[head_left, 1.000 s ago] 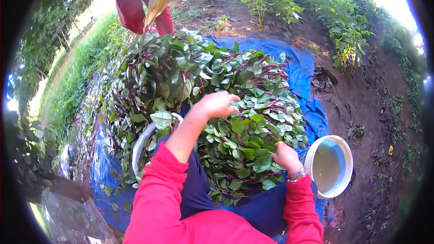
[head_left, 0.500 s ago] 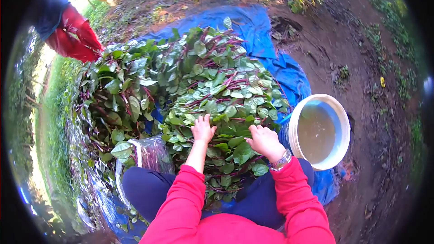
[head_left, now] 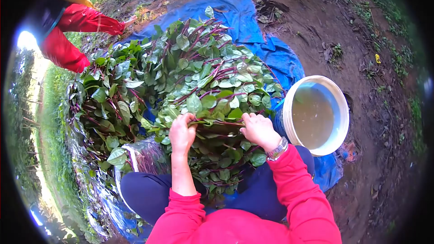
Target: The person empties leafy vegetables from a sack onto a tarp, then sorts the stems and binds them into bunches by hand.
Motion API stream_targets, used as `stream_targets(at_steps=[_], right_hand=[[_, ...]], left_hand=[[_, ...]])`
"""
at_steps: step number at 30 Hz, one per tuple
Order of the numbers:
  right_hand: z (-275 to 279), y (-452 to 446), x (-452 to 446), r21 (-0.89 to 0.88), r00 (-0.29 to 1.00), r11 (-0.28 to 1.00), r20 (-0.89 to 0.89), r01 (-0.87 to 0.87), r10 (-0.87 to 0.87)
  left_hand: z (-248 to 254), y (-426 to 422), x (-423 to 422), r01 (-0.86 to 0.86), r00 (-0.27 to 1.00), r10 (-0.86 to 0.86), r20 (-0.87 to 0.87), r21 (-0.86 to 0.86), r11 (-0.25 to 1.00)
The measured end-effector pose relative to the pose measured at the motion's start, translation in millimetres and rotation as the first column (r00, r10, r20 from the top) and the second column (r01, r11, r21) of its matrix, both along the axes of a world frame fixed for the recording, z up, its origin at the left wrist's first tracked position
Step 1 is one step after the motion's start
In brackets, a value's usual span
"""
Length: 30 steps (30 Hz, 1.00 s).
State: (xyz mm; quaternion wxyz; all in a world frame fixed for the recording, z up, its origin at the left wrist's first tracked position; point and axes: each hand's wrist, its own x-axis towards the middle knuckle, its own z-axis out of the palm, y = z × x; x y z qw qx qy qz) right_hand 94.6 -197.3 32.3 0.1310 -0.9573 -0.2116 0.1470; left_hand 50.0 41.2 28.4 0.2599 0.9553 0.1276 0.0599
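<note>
Large piles of leafy greens [head_left: 226, 70] with purple stems lie in front of my crossed legs. My left hand [head_left: 182, 133] is closed on the left end of a leafy stem [head_left: 214, 121] above the near part of the pile. The other end of that stem is pinched by my right hand [head_left: 258, 130], which has a watch on its wrist. Between the hands the stem runs roughly level, its leaves pointing away from me.
A white bucket [head_left: 318, 115] of murky water stands at the right. Beneath the greens is a blue tarp [head_left: 280, 61]. Clear plastic [head_left: 151, 156] lies by my left knee. Another person in red trousers [head_left: 72, 31] is at the upper left, near bare soil.
Both hands have come to the near pile and closed on a stem, lifting it slightly. The view has turned, and the other person's legs are now apart at the upper left.
</note>
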Motion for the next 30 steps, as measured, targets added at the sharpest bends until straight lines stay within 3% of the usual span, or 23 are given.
stream_targets(at_steps=[5,8,10,12,14,15,16,18,21,22,24,26,28,30], right_hand=[[0,-7,-1,-0.020,0.999,1.000,0.042,0.022,-0.021],[1,-6,-1,-0.032,0.999,0.999,0.047,0.018,-0.016],[-1,-5,-5,-0.027,0.999,1.000,0.044,0.015,-0.014],[-4,-7,-13,-0.024,0.999,0.999,0.033,0.032,-0.032],[-3,-15,-34,-0.053,0.999,0.999,0.045,-0.005,0.008],[-3,-18,-43,-0.040,1.000,0.999,-0.019,-0.021,0.020],[-3,-20,-54,-0.026,0.995,0.999,-0.089,-0.037,0.035],[-2,-14,-77,-0.089,0.990,0.993,-0.128,-0.075,0.063],[-17,-3,-94,-0.113,0.953,0.976,-0.263,-0.183,0.148],[-22,0,-95,-0.091,0.933,0.972,-0.311,-0.217,0.179],[-29,9,-91,-0.087,0.934,0.970,-0.301,-0.229,0.193],[-28,15,-80,-0.129,0.949,0.958,-0.224,-0.256,0.223],[-35,16,-73,-0.117,0.978,0.971,-0.037,-0.207,0.205],[-40,17,-67,-0.116,0.989,0.983,0.029,-0.142,0.146]], left_hand=[[54,8,3,-0.100,0.916,0.111,0.386,-0.049,0.994],[27,18,-3,-0.132,0.876,0.131,0.463,-0.030,0.991],[-19,24,-15,-0.119,0.943,0.034,0.332,0.239,0.964],[-69,26,-41,-0.050,0.999,0.051,0.000,0.149,0.988],[-72,26,-56,0.015,0.908,-0.015,-0.418,-0.004,1.000],[-65,28,-52,0.016,0.873,-0.003,-0.487,0.022,1.000],[-64,34,-46,0.067,0.896,-0.052,-0.441,0.018,0.998],[-55,39,-39,0.026,0.962,0.014,-0.272,0.144,0.989],[-29,28,-28,-0.035,0.994,0.031,0.108,0.037,0.999],[-27,23,-25,-0.035,0.994,0.031,0.108,0.035,0.999],[-27,9,-23,0.187,0.962,-0.156,0.223,-0.122,0.975],[-29,-11,-24,0.281,0.947,-0.269,0.175,-0.047,0.958],[-42,-28,-28,0.345,0.937,-0.348,0.025,0.064,0.936],[-60,-39,-35,0.369,0.927,-0.370,-0.054,0.283,0.885]])
